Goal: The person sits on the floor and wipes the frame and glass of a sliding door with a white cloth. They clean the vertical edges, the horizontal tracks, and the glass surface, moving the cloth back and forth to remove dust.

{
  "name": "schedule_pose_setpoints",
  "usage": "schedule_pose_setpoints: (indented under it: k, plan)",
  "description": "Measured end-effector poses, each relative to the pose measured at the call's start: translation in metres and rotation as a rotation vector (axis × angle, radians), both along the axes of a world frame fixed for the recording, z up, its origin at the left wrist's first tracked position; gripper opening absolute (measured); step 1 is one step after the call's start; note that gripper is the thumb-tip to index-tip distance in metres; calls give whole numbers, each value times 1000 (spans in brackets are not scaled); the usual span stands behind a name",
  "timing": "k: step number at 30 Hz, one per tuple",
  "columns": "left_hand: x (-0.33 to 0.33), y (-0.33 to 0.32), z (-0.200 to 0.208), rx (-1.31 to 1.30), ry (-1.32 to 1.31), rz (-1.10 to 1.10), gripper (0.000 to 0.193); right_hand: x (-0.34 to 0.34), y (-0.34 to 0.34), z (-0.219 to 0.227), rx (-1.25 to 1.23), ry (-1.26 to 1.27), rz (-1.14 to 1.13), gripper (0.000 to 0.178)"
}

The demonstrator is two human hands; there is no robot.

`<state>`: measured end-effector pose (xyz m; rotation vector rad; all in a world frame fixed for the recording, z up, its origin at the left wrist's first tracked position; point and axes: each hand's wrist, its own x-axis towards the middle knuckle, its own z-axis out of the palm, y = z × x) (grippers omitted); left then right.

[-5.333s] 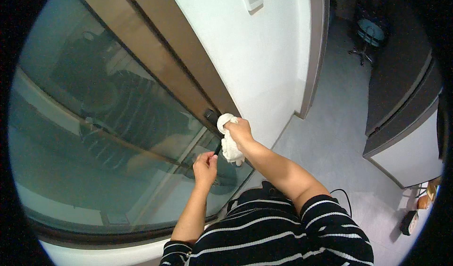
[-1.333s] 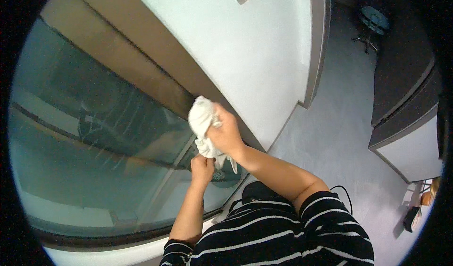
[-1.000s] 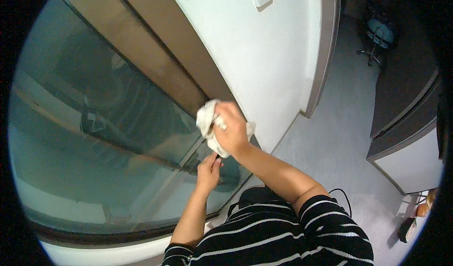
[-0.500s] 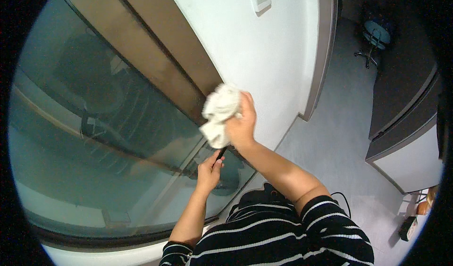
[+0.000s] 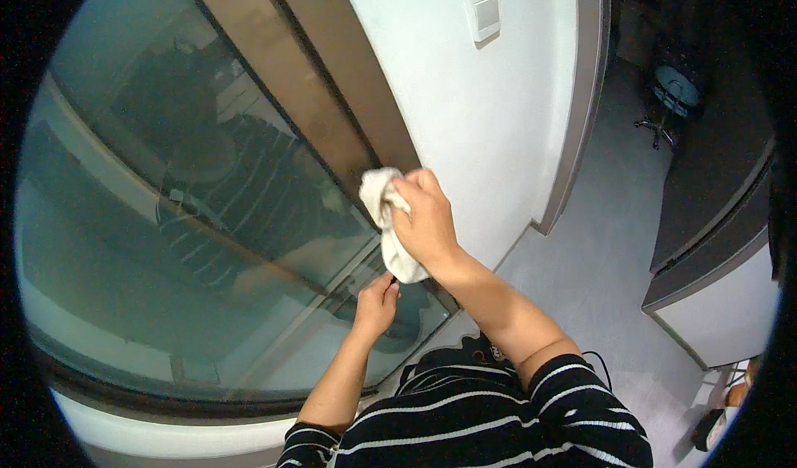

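Note:
A crumpled white cloth (image 5: 402, 256) is bunched in my right hand (image 5: 425, 217), whose fingers are closed around it. It hangs down beside the brown frame (image 5: 365, 94) of a large glass pane (image 5: 249, 244). Just below and left of it, my left hand (image 5: 378, 306) grips a thin black handle (image 5: 393, 280). The cloth covers the far end of that handle, so I cannot make out what it belongs to.
A white wall with a light switch (image 5: 483, 14) stands right of the frame. Past the doorway edge (image 5: 579, 102) runs a grey floor, with a wheeled stool (image 5: 674, 90) farther off. A dark-topped cabinet (image 5: 706, 302) curves along the right.
The cloth has turned in my right hand and now hangs lower, covering more of the black handle. My left hand has shifted slightly right, and the whole view has swung a little left.

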<state>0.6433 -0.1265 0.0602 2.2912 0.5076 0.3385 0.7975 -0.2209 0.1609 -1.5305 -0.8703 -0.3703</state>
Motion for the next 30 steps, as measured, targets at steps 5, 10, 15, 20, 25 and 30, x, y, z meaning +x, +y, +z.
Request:
schedule_pose_setpoints:
  k: [5, 10, 15, 20, 25, 30]
  plan:
    - [5, 2, -1, -43, -72, 12, 37, 3, 31, 42, 17, -312, -166, 42]
    - [5, 2, -13, 12, -37, 26, 39, -2, 16, -38, -298, -217, -150, 38]
    - [2, -4, -9, 33, -54, 53, 37, -9, -1, 12, -161, -179, -74, 39]
    - [4, -12, 5, 63, -39, 48, 37, -3, 23, 31, -211, -222, -149, 36]
    - [11, -19, 16, 61, 5, 42, 38, -2, 2, -52, -462, -94, -105, 33]
    - [2, 0, -21, 59, -107, 44, 40, 3, -9, 59, 156, -216, 2, 41]
